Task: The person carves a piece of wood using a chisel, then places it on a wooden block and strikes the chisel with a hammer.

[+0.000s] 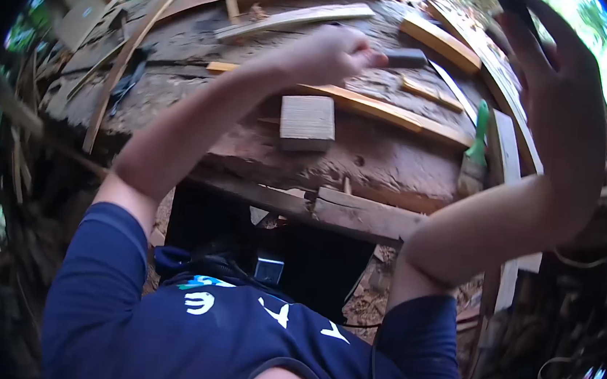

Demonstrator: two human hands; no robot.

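My left hand (346,53) is closed around a dark grey cylindrical handle (406,58), held above the wooden work surface (394,158). Whether a blade or tool head belongs to that handle, I cannot tell. My right hand (560,64) is raised at the upper right, its fingers bent around a long dark object (517,7) that runs out of the view. Below my left hand, a squared wooden block (308,119) rests near the front of the surface. A paintbrush (479,137) with a green handle lies below my right hand, bristles towards me.
Wooden strips (391,114) lie across the work surface, and a short thick piece (442,43) sits farther back. Long boards (298,19) and scraps cover the far side. A plank (367,216) runs along the near edge. More boards (508,151) stand at the right.
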